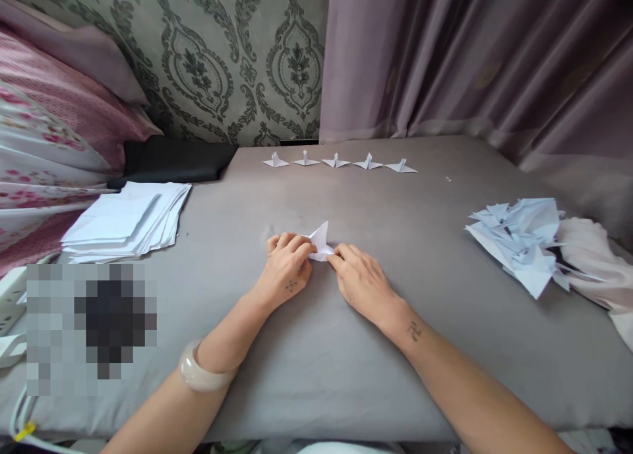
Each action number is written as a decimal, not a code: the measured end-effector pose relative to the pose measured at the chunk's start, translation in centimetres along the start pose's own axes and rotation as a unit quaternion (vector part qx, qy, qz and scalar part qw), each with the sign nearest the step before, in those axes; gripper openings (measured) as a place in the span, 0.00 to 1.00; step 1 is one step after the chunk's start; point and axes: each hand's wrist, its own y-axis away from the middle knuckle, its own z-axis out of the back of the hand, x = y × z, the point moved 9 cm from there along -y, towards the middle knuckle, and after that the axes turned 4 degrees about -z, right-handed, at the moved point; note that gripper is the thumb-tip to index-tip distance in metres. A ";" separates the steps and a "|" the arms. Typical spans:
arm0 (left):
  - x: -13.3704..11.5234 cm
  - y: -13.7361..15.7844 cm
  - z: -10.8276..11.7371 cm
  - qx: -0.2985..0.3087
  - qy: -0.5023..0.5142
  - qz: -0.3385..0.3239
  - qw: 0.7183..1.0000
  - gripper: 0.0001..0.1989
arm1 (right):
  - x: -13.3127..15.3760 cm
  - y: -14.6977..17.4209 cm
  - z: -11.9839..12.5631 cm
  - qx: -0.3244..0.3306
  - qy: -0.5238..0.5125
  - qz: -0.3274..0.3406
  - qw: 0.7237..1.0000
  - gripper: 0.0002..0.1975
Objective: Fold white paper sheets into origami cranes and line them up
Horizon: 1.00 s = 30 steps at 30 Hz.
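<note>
Between my two hands is a small piece of folded white paper (322, 244), with one pointed flap standing up. My left hand (289, 262) pinches its left side, and the fingers cover part of it. On the right, my right hand (363, 279) grips the lower right corner between thumb and fingertips. Farther back, several folded paper cranes (335, 162) stand in a row on the grey cloth.
A stack of white paper sheets (113, 223) lies at the left, before a black flat case (178, 158). To the right is a heap of folded paper pieces (524, 236) beside a pale cloth (588, 256). A power strip (10, 302) and white cables sit at the left edge.
</note>
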 end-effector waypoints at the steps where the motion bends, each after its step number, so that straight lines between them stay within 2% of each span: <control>1: -0.1 0.0 0.0 0.000 0.002 -0.004 1.000 0.15 | 0.2 0.1 0.1 0.003 0.004 0.003 1.000 0.13; 6: 0.5 -0.1 0.9 -0.022 -0.004 0.032 0.999 0.20 | 0.5 0.4 0.2 0.021 0.012 0.010 1.000 0.14; 12: 1.1 -0.2 0.4 -0.001 0.073 0.062 0.995 0.07 | 0.5 0.5 0.1 0.039 0.018 0.013 0.999 0.15; 20: 2.6 -0.4 0.0 -0.013 0.175 0.148 0.973 0.10 | 0.7 0.4 0.1 0.044 0.023 0.012 0.999 0.15; 23: 2.5 -0.4 0.9 -0.031 0.151 0.143 0.978 0.07 | 0.7 0.4 0.2 0.047 0.028 0.009 0.998 0.14; 26: 2.2 -0.1 2.4 -0.075 0.081 0.124 0.986 0.09 | 0.7 0.4 0.2 0.053 0.037 0.008 0.998 0.15; 30: 1.3 0.2 1.8 -0.060 0.060 0.091 0.992 0.05 | 0.8 0.4 0.1 0.058 0.046 0.014 0.997 0.17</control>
